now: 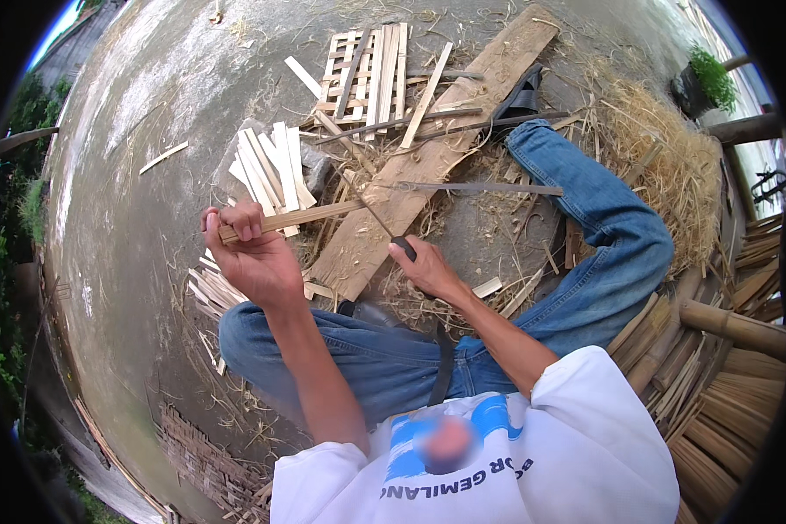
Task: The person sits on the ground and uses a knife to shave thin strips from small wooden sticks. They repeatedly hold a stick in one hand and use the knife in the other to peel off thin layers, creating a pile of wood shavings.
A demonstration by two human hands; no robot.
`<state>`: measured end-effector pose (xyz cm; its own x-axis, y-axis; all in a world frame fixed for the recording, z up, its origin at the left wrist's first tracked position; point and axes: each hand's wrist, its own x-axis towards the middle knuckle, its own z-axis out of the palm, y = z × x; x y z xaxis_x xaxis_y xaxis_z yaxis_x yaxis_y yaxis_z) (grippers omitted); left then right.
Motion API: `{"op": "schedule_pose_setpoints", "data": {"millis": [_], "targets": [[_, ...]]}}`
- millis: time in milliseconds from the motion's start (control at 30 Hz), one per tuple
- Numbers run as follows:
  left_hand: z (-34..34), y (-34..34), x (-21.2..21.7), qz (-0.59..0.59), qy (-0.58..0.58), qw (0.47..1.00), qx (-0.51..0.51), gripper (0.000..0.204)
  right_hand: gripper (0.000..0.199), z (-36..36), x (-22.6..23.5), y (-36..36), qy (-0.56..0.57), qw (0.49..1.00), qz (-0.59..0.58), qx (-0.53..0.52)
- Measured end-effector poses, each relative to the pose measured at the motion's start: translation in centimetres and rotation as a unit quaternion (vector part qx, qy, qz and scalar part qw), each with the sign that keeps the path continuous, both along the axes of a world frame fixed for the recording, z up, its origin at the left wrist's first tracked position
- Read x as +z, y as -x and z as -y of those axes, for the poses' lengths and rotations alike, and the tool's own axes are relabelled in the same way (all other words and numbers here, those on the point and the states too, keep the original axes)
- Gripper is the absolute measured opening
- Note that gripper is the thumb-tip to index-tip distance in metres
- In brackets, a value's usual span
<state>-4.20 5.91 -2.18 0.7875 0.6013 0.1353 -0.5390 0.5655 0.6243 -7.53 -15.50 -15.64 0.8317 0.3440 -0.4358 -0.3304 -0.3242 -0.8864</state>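
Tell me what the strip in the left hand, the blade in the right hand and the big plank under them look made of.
Strip: pale split wood, likely bamboo, raw and unfinished, with fibrous grain. Blade: thin, dark and dull, probably metal, running from a dark handle in the right hand; the handle's material is unclear. Plank: rough, weathered wood, tan, unpainted, scuffed on its surface. The left hand grips the strip.
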Motion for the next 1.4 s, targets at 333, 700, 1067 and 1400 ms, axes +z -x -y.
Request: {"op": "schedule_pose_setpoints", "data": {"millis": [333,700,1067,1400], "targets": [[0.0,-0.4,0.3,-0.015,0.006,0.999,0.036,0.012,0.051,2.3,-6.6,-0.3,0.04,0.994,-0.09,-0.045],[-1.1,-0.2,-0.8,-0.01,0.029,0.999,0.041,0.015,0.055,3.4,-5.3,1.8,0.048,0.992,-0.11,-0.032],[-3.2,0.7,-0.6,0.046,-0.02,0.994,0.102,0.033,0.058,4.1,-7.3,2.8,0.266,0.953,0.138,-0.034],[-6.3,0.7,-4.9,-0.136,0.142,0.973,0.125,0.026,0.046,1.8,-3.1,0.4,0.09,0.969,0.207,0.098]]}}
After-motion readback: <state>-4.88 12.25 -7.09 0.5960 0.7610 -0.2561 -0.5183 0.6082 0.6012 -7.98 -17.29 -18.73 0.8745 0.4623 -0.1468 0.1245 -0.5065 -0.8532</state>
